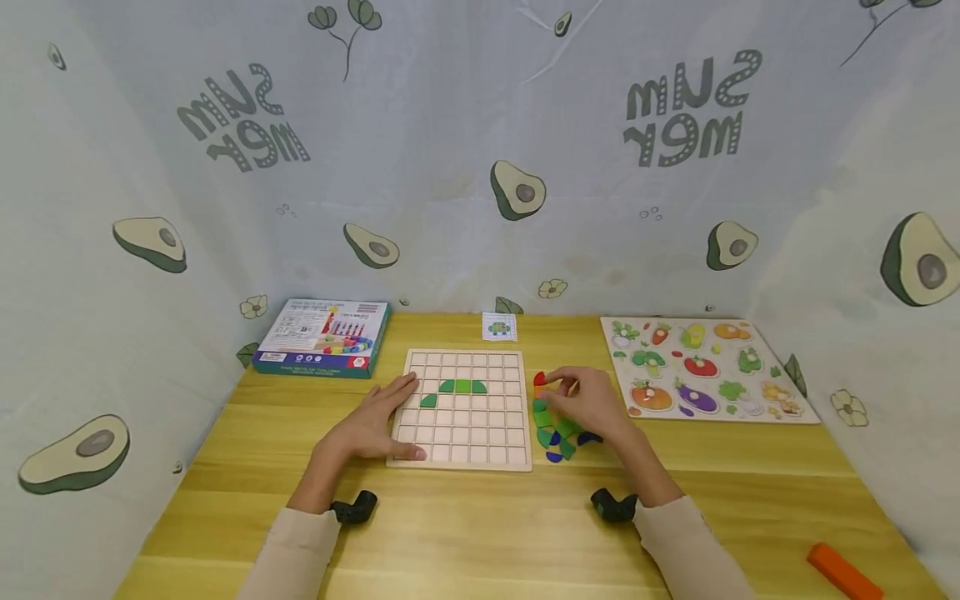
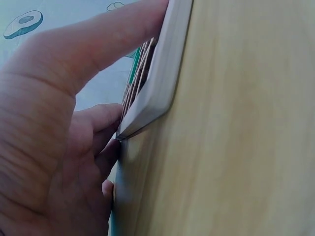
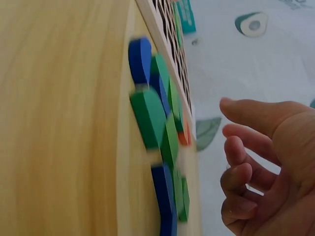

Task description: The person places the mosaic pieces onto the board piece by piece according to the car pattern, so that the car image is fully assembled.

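A wooden grid board (image 1: 459,429) lies mid-table, carrying a light green square (image 1: 462,386) between two dark green rounded pieces, with another green piece (image 1: 428,401) lower left. My left hand (image 1: 369,423) rests on the board's left side, fingers spread, thumb on its front corner. Right of the board is a loose pile of green, blue and red pieces (image 1: 543,419). Above the pile hovers my right hand (image 1: 588,402), fingers loosely bent, near a red piece (image 1: 540,378). In the right wrist view, thumb and fingertips are apart with nothing visible between them; blue (image 3: 140,60) and green pieces lie below.
A small pattern card (image 1: 498,327) lies behind the board. A printed box (image 1: 322,337) is at back left, a vegetable puzzle board (image 1: 705,367) at back right. An orange block (image 1: 843,571) lies near the front right. A printed curtain surrounds the table.
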Available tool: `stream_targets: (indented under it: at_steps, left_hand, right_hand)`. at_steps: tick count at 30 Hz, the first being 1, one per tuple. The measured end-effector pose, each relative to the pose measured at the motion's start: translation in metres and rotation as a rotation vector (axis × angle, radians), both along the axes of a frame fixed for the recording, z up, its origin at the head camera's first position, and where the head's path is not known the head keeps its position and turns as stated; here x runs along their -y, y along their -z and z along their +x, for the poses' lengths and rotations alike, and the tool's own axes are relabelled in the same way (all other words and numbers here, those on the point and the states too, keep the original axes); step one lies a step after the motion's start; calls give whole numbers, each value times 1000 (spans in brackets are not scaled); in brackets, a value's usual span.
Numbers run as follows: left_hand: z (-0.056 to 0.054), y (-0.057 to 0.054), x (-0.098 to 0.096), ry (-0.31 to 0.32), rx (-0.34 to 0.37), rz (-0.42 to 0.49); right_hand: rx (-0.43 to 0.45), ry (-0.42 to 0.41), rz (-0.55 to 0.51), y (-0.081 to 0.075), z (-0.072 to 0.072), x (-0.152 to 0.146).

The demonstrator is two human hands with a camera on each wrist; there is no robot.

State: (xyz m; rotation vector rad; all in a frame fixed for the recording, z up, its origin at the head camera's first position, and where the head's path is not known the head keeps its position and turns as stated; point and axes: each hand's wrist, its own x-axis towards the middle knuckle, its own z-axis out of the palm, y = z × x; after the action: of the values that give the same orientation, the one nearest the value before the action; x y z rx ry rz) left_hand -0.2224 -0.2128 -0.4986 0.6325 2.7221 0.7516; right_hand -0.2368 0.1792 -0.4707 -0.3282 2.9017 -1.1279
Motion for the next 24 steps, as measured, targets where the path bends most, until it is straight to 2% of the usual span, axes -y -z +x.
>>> stream_targets:
  at_steps: [12, 19, 24]
  left_hand:
    - [1, -2, -1, -3, 13, 10]
    - [2, -2, 0, -4, 2, 19]
    - [1, -2, -1, 0, 5, 8]
  right_hand:
    - [40, -96, 80, -6, 6, -52]
    - [15, -158, 146, -4, 5, -57]
    - [30, -151, 180, -3, 6, -55]
